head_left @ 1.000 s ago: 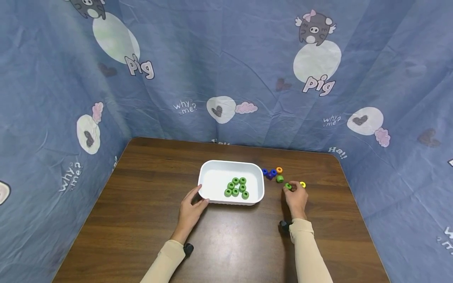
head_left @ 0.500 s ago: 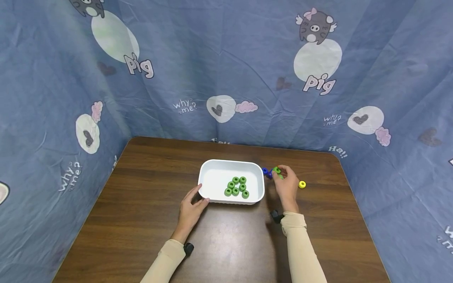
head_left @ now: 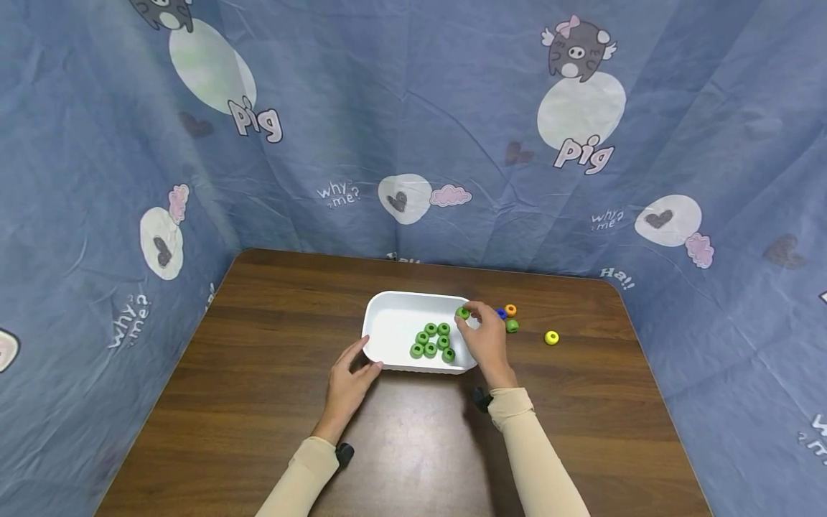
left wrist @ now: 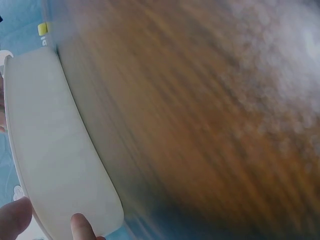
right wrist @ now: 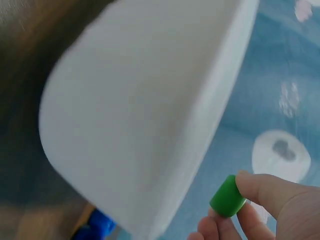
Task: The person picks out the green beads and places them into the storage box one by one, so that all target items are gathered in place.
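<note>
A white rectangular tray [head_left: 388,323] sits on the wooden table, with several green beads [head_left: 431,350] inside towards its right half. My left hand [head_left: 347,388] rests at the tray's near left corner; its spread digits touch the wall and rim, as the left wrist view also shows a fingertip [left wrist: 81,227] against the outer wall. Over the tray's right rim, my right hand [head_left: 487,345] pinches one green bead [right wrist: 228,196] between thumb and fingers. In the right wrist view this bead is a short cylinder, held higher than the tray's rim.
Right of the tray lie a blue bead [head_left: 501,314], an orange bead [head_left: 511,310] and a green bead [head_left: 512,326]; more blue may be hidden by the right hand. A yellow bead [head_left: 551,337] lies farther right. A blue printed curtain [head_left: 413,129] surrounds the table.
My right hand has picked up a green bead near the yellow one and carried it left, past the blue and orange beads, to above the tray's right side. The left hand stays put.
</note>
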